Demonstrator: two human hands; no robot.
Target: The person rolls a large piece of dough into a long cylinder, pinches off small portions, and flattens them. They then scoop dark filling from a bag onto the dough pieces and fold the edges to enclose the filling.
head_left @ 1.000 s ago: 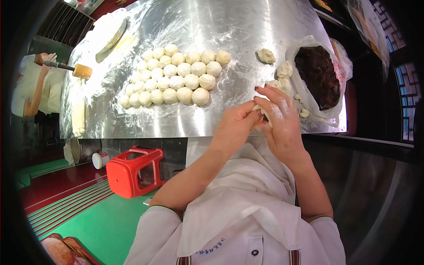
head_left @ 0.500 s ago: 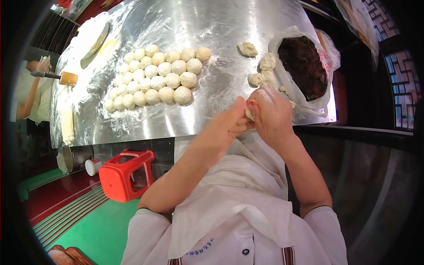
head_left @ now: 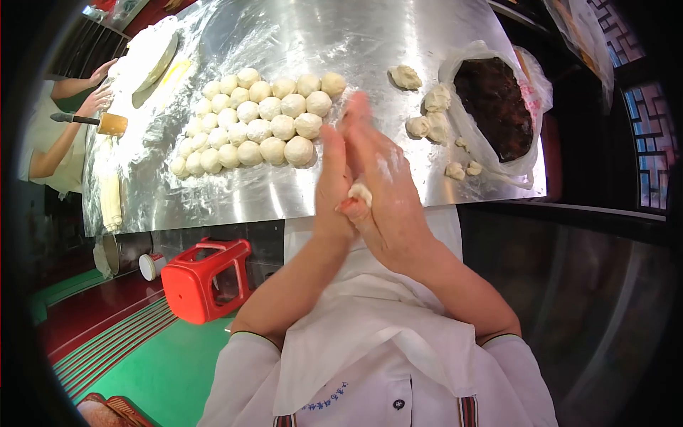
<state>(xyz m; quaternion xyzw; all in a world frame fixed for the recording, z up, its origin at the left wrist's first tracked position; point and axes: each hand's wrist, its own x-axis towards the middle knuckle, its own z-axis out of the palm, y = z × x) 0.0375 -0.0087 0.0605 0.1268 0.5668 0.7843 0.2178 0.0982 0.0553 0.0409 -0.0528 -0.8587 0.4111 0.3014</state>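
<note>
My left hand (head_left: 336, 192) and my right hand (head_left: 391, 203) are pressed palm to palm above the table's near edge, fingers stretched forward and blurred at the tips. Between the palms a piece of dough (head_left: 361, 193) sticks out near the heels of the hands. Most of it is hidden. Flour whitens the back of my right hand. Just beyond my left fingers lie rows of round, floured dough balls (head_left: 282, 128). To the right of my hands rest loose dough lumps (head_left: 437, 99) and small dough scraps (head_left: 455, 170).
A plastic bag of dark filling (head_left: 496, 110) lies at the right of the steel table (head_left: 235, 203). At left are flour, a dough strip (head_left: 109, 192) and a wooden-headed tool (head_left: 112, 124). Another person's hands (head_left: 96, 99) work there. A red stool (head_left: 186, 292) stands below.
My hands have moved left from beside the bag and come together flat around the dough. The scraps they covered now show. The other person's hands have moved apart, towards the flour.
</note>
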